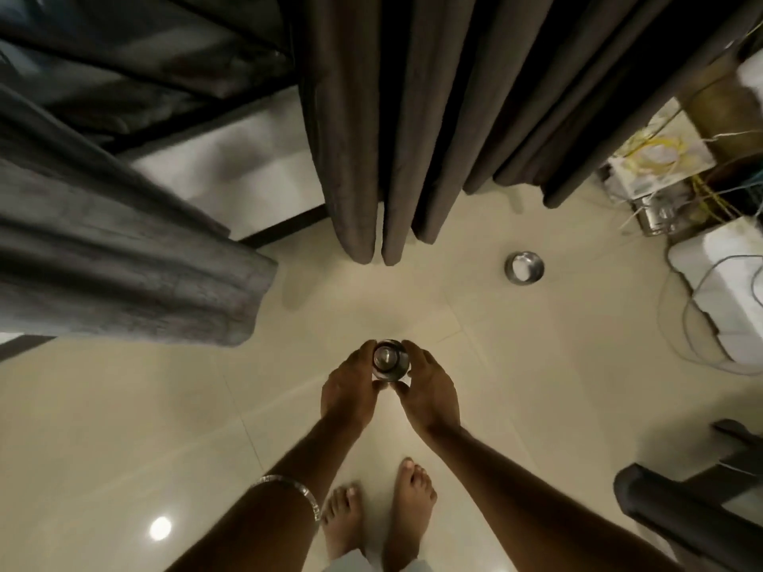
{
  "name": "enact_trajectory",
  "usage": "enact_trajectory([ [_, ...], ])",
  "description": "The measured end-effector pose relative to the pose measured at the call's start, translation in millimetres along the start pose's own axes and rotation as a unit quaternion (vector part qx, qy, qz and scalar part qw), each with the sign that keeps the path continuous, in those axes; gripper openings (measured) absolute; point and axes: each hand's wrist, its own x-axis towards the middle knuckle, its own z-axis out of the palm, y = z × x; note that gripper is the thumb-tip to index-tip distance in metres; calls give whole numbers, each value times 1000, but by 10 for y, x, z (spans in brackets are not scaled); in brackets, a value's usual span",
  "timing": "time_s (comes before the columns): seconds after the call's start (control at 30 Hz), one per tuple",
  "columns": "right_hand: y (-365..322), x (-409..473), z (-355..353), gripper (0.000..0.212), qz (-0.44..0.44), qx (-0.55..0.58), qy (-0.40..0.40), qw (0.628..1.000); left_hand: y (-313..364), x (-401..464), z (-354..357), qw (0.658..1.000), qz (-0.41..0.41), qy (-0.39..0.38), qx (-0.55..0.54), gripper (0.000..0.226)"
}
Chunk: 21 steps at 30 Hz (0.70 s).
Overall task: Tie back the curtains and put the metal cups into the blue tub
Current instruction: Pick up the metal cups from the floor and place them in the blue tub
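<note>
I hold a metal cup [388, 361] above the tiled floor, seen from straight above. My left hand [349, 392] grips its left side and my right hand [427, 394] curls round its right side. A second metal cup [524, 268] stands upright on the floor farther ahead to the right. A dark brown curtain [413, 117] hangs loose in folds straight ahead, its hem just above the floor. A grey curtain [103, 249] hangs at the left. The blue tub is not in view.
Cream floor tiles [165, 427] spread around my bare feet [380, 513]. White boxes with tangled cables [677, 167] crowd the right side. A dark chair leg [677, 513] juts in at the lower right. A dark window frame [285, 229] runs behind the curtains.
</note>
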Motion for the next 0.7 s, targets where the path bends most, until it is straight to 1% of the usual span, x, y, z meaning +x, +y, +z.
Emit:
enact_trajectory([
  [0.1,-295,-256,-411,53,9,18,11,1000,297,-275,-406,1000,20,-5,17,54],
  [0.27,-690,-752,-1049,55,14,31,47,998,764,-744,-1000,996,65,-18,56,60],
  [0.47,-1137,-1417,-1763,63,36,44,99,994,1322,-1374,-1623,987,118,-22,107,63],
  [0.6,-1393,-1972,-2165,66,48,62,137,987,1628,-1852,-1987,981,143,-34,123,65],
  [0.7,-1475,-2341,-2513,67,46,54,159,985,1905,-2200,-2188,976,173,-39,123,65],
])
